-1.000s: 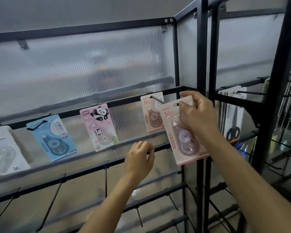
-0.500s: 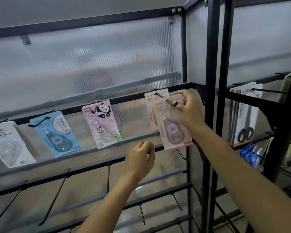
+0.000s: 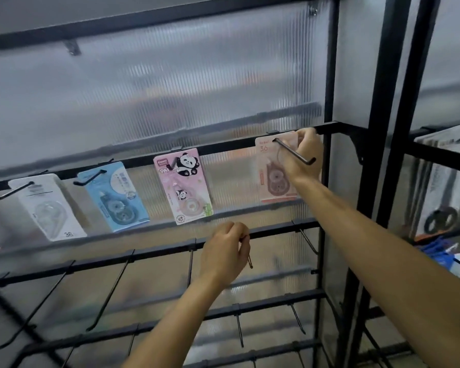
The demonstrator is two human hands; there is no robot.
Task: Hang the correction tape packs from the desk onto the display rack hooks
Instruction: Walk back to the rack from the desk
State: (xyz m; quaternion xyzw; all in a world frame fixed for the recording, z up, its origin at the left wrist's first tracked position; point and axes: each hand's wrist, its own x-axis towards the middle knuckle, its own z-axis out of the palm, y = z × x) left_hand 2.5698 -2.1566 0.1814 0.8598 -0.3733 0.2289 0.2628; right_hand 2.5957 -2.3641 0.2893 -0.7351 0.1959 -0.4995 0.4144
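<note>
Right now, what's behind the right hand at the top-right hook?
A peach correction tape pack marked 36 hangs on the hook, pushed back near the rail. The right hand covers its right edge. Whether a second pack sits behind it cannot be seen.

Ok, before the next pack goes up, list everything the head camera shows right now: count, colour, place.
peach pack: one in view, peach-pink, pushed back on the rightmost top-row hook, black; another behind it cannot be told.
panda pack: one, pink, hanging left of the peach pack.
blue pack: one, light blue, left of the panda pack.
white pack: one, white, far left of the top row.
empty hooks: several, black, on the lower bars.
display rack: one, black frame with ribbed translucent panels.
scissors packs: a stack, white cards, on the neighbouring rack at right.
left hand: curled round a lower hook.
right hand: holds the peach pack's top.
</note>
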